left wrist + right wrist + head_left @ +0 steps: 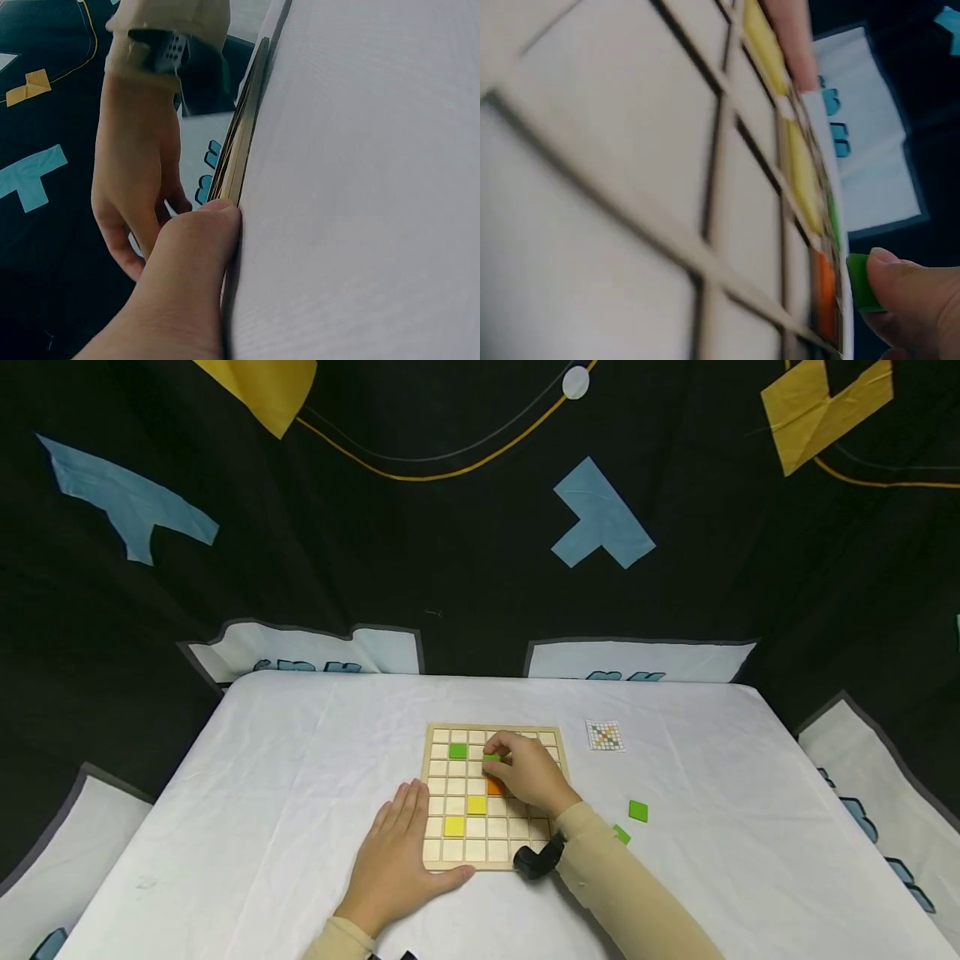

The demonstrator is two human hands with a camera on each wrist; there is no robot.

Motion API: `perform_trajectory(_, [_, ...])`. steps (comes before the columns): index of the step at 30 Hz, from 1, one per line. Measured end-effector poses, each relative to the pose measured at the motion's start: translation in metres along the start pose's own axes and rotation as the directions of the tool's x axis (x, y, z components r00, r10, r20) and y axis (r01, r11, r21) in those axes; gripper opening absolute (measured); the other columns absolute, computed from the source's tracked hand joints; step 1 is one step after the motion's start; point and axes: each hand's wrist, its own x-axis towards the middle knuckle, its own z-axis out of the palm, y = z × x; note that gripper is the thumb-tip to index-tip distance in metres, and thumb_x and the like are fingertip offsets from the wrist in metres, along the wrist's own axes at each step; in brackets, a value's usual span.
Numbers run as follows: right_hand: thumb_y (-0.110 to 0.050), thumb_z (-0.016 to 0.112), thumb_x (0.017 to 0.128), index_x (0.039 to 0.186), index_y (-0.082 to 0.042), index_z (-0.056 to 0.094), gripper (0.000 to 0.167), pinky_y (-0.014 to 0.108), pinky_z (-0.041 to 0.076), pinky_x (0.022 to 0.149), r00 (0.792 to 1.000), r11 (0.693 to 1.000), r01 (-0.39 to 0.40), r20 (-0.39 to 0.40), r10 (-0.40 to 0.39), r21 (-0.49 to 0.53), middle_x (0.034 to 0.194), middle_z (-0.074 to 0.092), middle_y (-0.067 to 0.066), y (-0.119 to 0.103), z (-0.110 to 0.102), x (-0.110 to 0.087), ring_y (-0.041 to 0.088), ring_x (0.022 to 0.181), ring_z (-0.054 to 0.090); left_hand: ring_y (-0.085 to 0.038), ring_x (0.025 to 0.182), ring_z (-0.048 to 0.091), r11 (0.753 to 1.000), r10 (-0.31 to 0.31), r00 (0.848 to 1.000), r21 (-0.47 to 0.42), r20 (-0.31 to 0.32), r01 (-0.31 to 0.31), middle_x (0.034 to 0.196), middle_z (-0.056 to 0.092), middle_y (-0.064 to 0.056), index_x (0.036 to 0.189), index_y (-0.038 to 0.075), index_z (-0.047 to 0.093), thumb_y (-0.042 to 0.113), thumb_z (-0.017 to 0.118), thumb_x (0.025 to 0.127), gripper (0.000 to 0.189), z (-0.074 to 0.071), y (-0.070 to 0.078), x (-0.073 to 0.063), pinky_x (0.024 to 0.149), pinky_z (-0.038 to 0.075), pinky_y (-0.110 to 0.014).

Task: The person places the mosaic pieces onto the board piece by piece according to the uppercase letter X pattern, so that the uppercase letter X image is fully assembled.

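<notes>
Beige long sleeves, black wrist-worn camera

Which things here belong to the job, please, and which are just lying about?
Job:
pale wooden grid board
on it, green square tile, orange square tile, two yellow tiles
in the right hand, another green tile
likely two loose green tiles, printed grid card

Surroundings only:
black patterned curtain
white tablecloth

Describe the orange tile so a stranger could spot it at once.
On the white table lies a wooden grid board. Near its middle, partly hidden by the right hand, sits the orange tile, the only orange one visible among yellow tiles and green tiles.
</notes>
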Motion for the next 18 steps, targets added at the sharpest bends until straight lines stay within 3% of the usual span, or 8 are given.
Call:
perform_trajectory(6, [-0.023,0.071,0.093,0.101,-0.021,0.067,0.009,0.031,0.052,0.078,0.999,0.998,0.034,0.009,-0.034,-0.053,0.091,0.069,-0.007,-0.005,0.015,0.007,0.01,0.081,0.061,-0.031,0.154,0.02,1.0,0.006,1.0,0.009,0.013,-0.006,0.164,0.023,-0.016,0.155,-0.002,0.026,0.086,0.057,0.072,0.125,-0.001,-0.001,-0.001,0.124,0.022,-0.048])
perform_trajectory(18, [-0.028,0.071,0.092,0.1,-0.017,0.073,0.013,0.027,0.05,0.077,0.997,0.978,0.074,-0.004,-0.076,-0.196,0.098,0.063,-0.005,-0.01,0.023,0.009,0.011,0.085,0.056,-0.031,0.153,0.022,1.0,0.007,1.0,0.008,0.0,-0.007,0.164,0.024,-0.016,0.155,-0.002,0.026,0.085,0.058,0.071,0.125,-0.001,-0.001,-0.001,0.124,0.023,-0.049])
